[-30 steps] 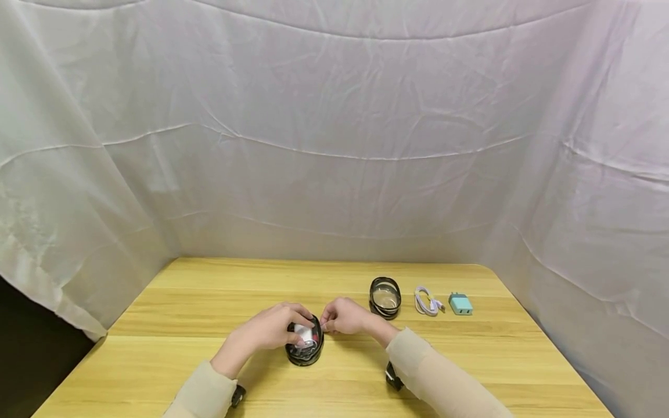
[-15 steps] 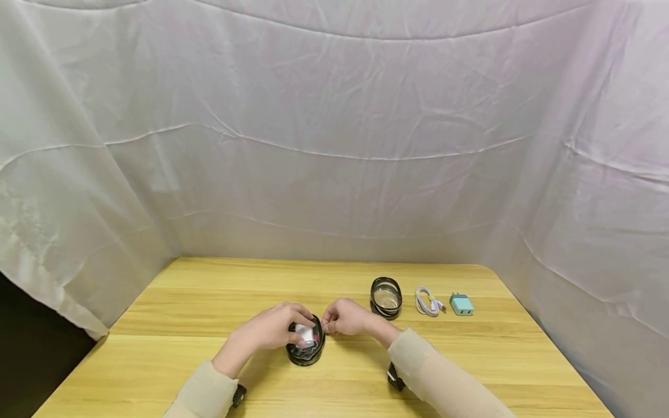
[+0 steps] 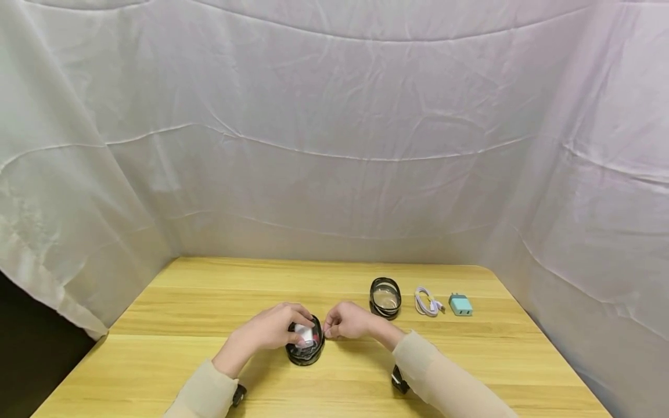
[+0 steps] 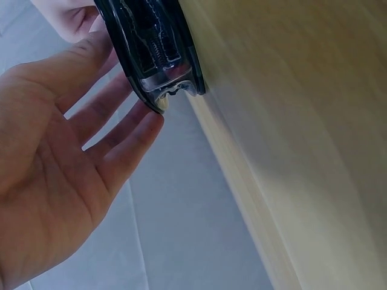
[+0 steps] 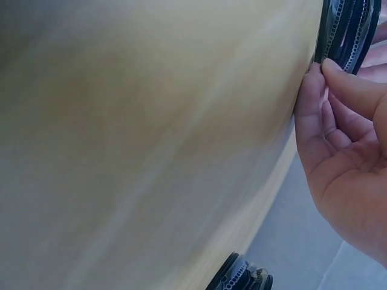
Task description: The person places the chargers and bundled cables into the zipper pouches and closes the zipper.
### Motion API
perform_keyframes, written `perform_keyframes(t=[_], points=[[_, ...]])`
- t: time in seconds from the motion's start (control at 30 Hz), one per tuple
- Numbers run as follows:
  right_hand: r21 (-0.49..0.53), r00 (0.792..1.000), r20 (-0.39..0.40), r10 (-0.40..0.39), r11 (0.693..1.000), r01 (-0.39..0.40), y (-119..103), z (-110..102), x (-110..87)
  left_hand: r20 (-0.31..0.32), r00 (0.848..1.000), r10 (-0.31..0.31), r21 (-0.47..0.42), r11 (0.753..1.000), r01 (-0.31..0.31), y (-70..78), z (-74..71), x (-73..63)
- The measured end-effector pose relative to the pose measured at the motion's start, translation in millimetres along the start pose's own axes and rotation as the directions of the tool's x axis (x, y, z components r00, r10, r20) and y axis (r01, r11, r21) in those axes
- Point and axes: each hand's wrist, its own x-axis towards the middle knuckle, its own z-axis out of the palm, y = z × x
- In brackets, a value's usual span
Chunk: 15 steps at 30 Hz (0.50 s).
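A small oval zippered pouch (image 3: 308, 354) with clear panels and black trim stands on the wooden table in front of the person. Through its clear top show a white item (image 3: 304, 332) and a bit of red. My left hand (image 3: 274, 327) holds the pouch from the left, thumb at the near side and fingers over the far part. In the left wrist view its fingertips (image 4: 151, 121) meet the black rim. On the opposite side my right hand (image 3: 349, 319) pinches at the zipper (image 5: 346, 36) with thumb and forefinger; the fingertips cover what exactly they pinch.
Farther right on the table (image 3: 235, 296) stands a second clear oval pouch (image 3: 385, 298) with black trim. Beside it lie a coiled white cable (image 3: 427, 303) and a teal plug charger (image 3: 461, 304). Pale cloth (image 3: 334, 145) hangs behind and at both sides.
My right hand has shifted slightly right and toward the body along the pouch's side, still pinching. The left hand and the pouch stay in place.
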Motion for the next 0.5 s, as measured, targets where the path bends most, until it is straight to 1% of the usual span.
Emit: perform_keyframes(t=[0.17,0.33,0.5], points=[[0.022,1.000,0.019,0.019,1.000,-0.019,-1.2,0.3,-1.8,0.001,1.000,0.011,-0.004,1.000,-0.011,-0.6,0.1,-0.6],[0.048,0.999,0.011,0.040,0.998,-0.040,-2.8,0.1,-2.3,0.010,1.000,0.007,-0.011,1.000,-0.007,-1.6,-1.0,-0.6],[0.081,0.999,-0.001,0.045,0.996,-0.044,-2.5,0.3,-1.3,0.021,0.999,0.034,-0.017,0.999,-0.033,-2.2,-3.6,0.2]])
